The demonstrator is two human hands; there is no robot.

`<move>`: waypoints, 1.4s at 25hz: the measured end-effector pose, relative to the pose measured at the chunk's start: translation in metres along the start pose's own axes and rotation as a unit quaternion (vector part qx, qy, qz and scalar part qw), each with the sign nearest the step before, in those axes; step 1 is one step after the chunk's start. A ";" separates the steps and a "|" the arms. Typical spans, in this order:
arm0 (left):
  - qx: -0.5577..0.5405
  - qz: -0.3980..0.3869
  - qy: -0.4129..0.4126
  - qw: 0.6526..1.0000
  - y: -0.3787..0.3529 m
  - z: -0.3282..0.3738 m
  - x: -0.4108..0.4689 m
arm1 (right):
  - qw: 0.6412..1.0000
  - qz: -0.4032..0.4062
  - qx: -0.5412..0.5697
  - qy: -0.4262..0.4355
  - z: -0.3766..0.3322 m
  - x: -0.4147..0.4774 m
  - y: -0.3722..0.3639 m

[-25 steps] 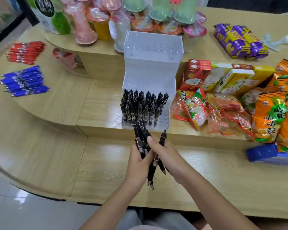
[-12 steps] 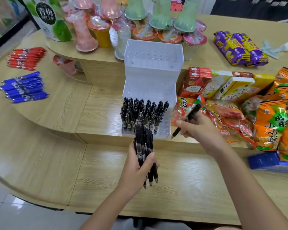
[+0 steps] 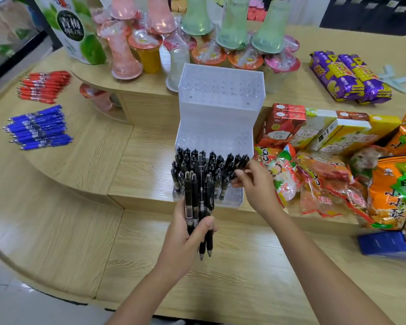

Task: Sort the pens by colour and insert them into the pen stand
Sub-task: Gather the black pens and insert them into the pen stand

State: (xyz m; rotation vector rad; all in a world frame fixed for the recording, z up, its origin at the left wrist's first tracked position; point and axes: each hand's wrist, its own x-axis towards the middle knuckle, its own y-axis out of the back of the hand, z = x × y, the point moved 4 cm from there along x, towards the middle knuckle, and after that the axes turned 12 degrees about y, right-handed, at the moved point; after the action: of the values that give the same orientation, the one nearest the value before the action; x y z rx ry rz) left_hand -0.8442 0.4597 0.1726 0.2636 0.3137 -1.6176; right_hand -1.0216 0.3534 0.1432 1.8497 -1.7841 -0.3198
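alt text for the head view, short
A person's right hand pinches a black pen at the clear pen stand, while the left hand grips a bundle of black pens. Blue pens and red pens lie far left.

One pen stand [image 3: 220, 109] at frame centre; the black pens [image 3: 212, 158] packed in its front tier are too crowded to count. Two loose heaps at left: one of red pens [image 3: 45, 86], one of blue pens [image 3: 39, 127]. Two purple packs [image 3: 331, 73] upper right; three green cups [image 3: 232, 22] along the top.
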 end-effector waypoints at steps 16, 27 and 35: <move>-0.012 0.006 0.010 1.000 0.007 -0.006 0.017 | 0.982 0.001 -0.187 0.013 0.017 -0.002 -0.014; -0.033 -0.033 0.018 0.999 -0.004 -0.006 0.022 | 0.988 -0.035 0.133 -0.064 -0.050 -0.036 0.015; -0.037 -0.073 0.008 0.997 -0.018 -0.005 0.026 | 0.984 -0.057 0.158 -0.065 -0.067 -0.041 0.014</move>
State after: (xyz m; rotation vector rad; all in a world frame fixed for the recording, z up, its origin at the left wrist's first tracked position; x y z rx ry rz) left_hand -0.8639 0.4380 0.1595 0.2005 0.4115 -1.7451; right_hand -1.0019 0.4081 0.1977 2.2028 -1.9077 -0.2127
